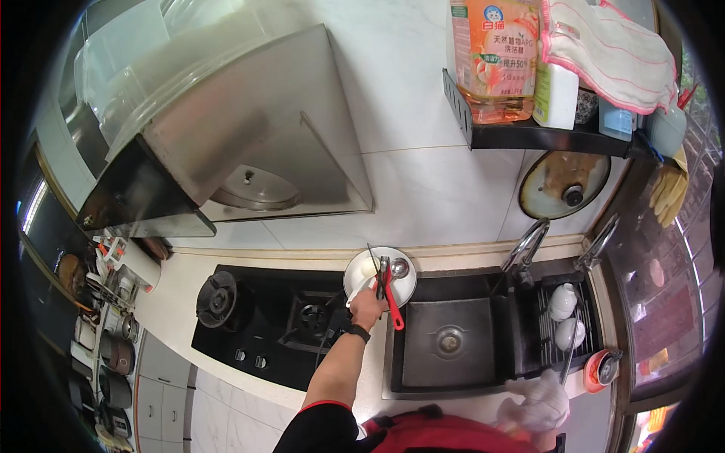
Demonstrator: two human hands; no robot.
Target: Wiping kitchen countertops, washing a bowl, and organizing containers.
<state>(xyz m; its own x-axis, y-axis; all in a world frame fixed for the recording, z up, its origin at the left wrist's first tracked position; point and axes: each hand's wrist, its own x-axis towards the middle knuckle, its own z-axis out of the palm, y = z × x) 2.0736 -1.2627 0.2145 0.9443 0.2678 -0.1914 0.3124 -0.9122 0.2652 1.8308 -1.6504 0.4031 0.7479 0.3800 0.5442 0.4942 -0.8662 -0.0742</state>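
My left hand (368, 310), with a dark band at the wrist, reaches over the near rim of a white plate (352, 266) between the stove and the sink. Its fingers are among the utensils there; whether they grip one is unclear. A red-handled tool (395, 311) slants across the rim beside them, near a white handle (358, 290). A metal ladle (400, 268) and a pale round item (370, 266) lie on the plate. Low at the right, my right hand (542, 439), mostly hidden, holds a white cloth (537, 400). A thin metal shaft (571, 352) rises from the cloth.
The dark sink (450, 368) lies right of my left arm, with a curved faucet (527, 246) behind. White bowls (562, 302) sit on a rack at its right. A black gas stove (255, 317) is on the left. A wall shelf (549, 136) with bottles and the range hood (255, 141) overhang the counter.
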